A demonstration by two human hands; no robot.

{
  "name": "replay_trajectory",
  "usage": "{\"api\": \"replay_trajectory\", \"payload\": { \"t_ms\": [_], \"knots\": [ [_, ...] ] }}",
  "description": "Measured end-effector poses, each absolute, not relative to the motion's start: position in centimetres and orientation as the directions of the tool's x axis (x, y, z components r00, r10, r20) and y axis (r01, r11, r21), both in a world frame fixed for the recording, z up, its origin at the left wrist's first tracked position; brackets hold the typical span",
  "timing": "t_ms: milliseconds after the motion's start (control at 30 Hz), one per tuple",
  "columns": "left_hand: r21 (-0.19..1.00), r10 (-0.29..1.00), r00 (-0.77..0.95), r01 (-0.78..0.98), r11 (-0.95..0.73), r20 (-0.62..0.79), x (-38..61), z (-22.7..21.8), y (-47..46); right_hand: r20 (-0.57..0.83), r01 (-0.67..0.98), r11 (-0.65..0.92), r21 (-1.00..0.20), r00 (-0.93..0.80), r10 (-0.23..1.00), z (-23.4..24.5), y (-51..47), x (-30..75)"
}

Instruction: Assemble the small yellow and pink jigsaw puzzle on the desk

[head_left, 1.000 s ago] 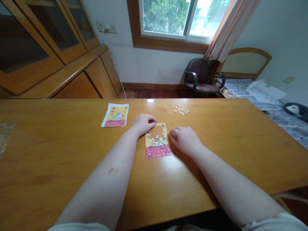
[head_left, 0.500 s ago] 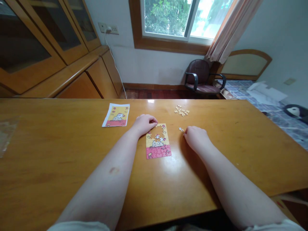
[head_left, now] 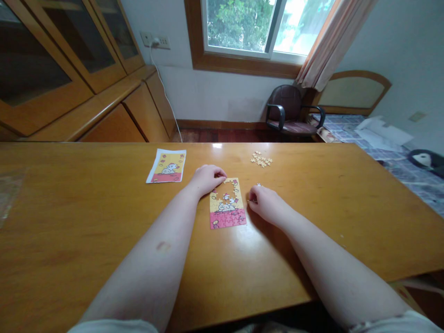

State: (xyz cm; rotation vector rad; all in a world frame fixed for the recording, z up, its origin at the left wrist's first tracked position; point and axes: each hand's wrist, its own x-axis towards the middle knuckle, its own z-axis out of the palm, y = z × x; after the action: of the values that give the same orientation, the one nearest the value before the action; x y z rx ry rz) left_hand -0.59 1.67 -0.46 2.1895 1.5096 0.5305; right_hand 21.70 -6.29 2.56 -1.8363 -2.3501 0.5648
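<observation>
A partly assembled jigsaw puzzle (head_left: 228,217) with a white cartoon animal on yellow and pink lies flat on the table, with a gap in its upper middle. My left hand (head_left: 209,178) rests at its upper left corner, fingers curled and thumb against the edge; the fingertips are partly hidden. Just right of the puzzle, my right hand (head_left: 265,201) is closed in a pinch on a small puzzle piece (head_left: 250,200), mostly covered by the fingers. Another loose piece (head_left: 259,185) shows just behind that hand. Farther back lies a pile of puzzle pieces (head_left: 262,160), plain side up.
A reference picture (head_left: 169,166) of the same animal lies left of my left hand. Clear plastic (head_left: 10,194) is at the table's left side. Beyond the wooden table (head_left: 104,208) stand a chair (head_left: 287,108), a cabinet (head_left: 114,111) and a bed (head_left: 350,132).
My right hand has moved left and slightly nearer, to the puzzle's right edge, leaving a loose piece behind it. The left hand stays at the puzzle's corner.
</observation>
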Motion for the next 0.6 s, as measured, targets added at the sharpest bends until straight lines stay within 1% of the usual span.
{"api": "replay_trajectory", "payload": {
  "t_ms": [100,167,233,300,367,400,467,533,567,600],
  "knots": [
    [0.540,0.937,0.343,0.776,-0.325,0.070,-0.6,-0.5,1.7,-0.058,0.821,0.251,-0.513,-0.325,0.944,2.3,-6.4,21.3],
    [0.537,0.936,0.343,0.778,-0.327,0.074,-0.6,-0.6,1.7,-0.027,0.741,0.275,-0.613,-0.367,0.930,2.1,-6.7,20.8],
    [0.535,0.936,0.343,0.778,-0.330,0.079,-0.6,-0.6,1.8,-0.039,0.676,0.269,-0.686,-0.403,0.914,1.8,-7.0,20.2],
    [0.535,0.935,0.345,0.776,-0.334,0.083,-0.6,-0.7,1.8,-0.065,0.651,0.234,-0.722,-0.400,0.914,1.5,-7.3,19.5],
    [0.534,0.934,0.346,0.775,-0.338,0.089,-0.7,-0.8,1.8,-0.064,0.655,0.223,-0.722,-0.384,0.921,1.1,-7.4,19.1],
    [0.533,0.934,0.346,0.776,-0.339,0.090,-0.7,-0.8,1.8,-0.033,0.653,0.253,-0.714,-0.392,0.919,1.0,-7.4,19.1],
    [0.534,0.935,0.345,0.776,-0.336,0.086,-0.7,-0.8,1.9,0.093,0.624,0.385,-0.680,-0.447,0.890,0.7,-7.3,19.2],
    [0.542,0.937,0.341,0.775,-0.327,0.077,-0.6,-0.8,1.8,0.236,0.594,0.539,-0.597,-0.512,0.826,0.6,-7.0,19.6],
    [0.545,0.938,0.339,0.774,-0.323,0.075,-0.6,-0.8,1.8,0.275,0.590,0.597,-0.543,-0.547,0.790,0.6,-7.0,19.8],
    [0.547,0.938,0.338,0.773,-0.323,0.075,-0.6,-0.7,1.8,0.284,0.591,0.640,-0.492,-0.586,0.759,0.7,-7.0,20.1]
  ]
}}
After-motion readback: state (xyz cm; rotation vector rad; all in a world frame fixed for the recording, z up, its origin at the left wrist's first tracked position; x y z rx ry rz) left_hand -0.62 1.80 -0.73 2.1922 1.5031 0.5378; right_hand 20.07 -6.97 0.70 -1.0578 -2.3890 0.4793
